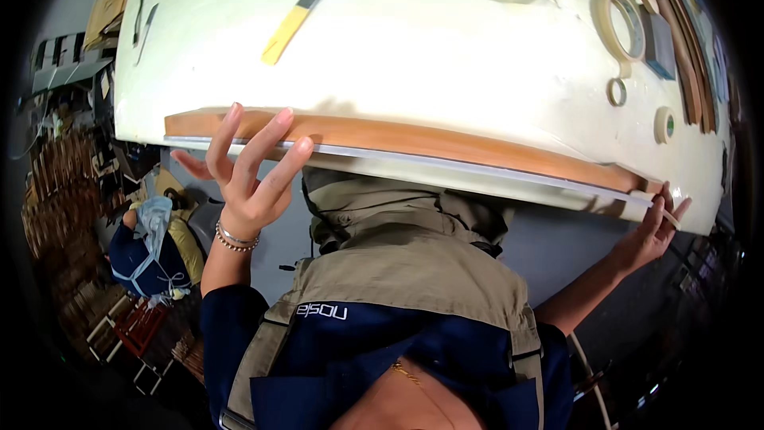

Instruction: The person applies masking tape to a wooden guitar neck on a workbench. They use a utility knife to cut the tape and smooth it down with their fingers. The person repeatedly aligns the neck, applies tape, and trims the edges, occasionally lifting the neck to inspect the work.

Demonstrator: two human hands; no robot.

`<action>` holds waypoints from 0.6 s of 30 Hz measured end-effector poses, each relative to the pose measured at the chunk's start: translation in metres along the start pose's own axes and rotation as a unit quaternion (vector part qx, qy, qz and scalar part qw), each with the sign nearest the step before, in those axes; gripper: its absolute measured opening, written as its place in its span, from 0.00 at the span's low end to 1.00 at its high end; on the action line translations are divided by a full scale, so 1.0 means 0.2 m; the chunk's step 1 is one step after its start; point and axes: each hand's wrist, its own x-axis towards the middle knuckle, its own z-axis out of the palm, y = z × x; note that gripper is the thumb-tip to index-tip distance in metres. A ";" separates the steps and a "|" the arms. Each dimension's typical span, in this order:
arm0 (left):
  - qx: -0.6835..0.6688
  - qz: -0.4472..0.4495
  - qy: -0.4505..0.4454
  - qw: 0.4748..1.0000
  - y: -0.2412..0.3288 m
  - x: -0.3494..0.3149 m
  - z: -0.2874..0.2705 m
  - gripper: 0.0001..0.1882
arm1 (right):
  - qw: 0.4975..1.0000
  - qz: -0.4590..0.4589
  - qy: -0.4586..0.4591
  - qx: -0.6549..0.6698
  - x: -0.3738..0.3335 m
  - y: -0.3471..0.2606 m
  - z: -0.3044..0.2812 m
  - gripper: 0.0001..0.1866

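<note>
A long, brown, wood-like strip point(430, 140) lies along the near edge of the pale table, with a thin grey-white band point(461, 166) running down its near side. My left hand point(253, 171) is over the strip's left part, fingers spread, fingertips at its top. At the far right end, my right hand point(654, 237) has its fingers closed on a small, narrow, pale piece point(649, 198) that looks like tape. That piece lies across the strip's end. Part of it is hidden by the fingers.
On the pale table point(446, 56) lies a flat yellow piece with a dark end point(294, 24). A thin tool point(147, 32) is at the left. Tape rolls point(602, 25), a grey block point(659, 46) and curved brown strips point(691, 72) line the right. Behind left, another person point(151, 251) bends over.
</note>
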 end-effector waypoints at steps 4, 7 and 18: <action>-0.013 -0.002 -0.014 1.000 0.09 0.06 0.00 0.17 | 0.999 0.016 0.022 -0.034 0.01 -0.05 0.02 0.31; 0.003 0.022 -0.019 1.000 0.17 0.12 0.01 0.17 | 0.999 0.031 0.029 -0.012 0.02 -0.04 0.01 0.30; -0.055 0.056 -0.008 0.997 0.39 0.29 0.09 0.17 | 0.998 0.031 0.043 0.032 0.00 -0.07 0.05 0.32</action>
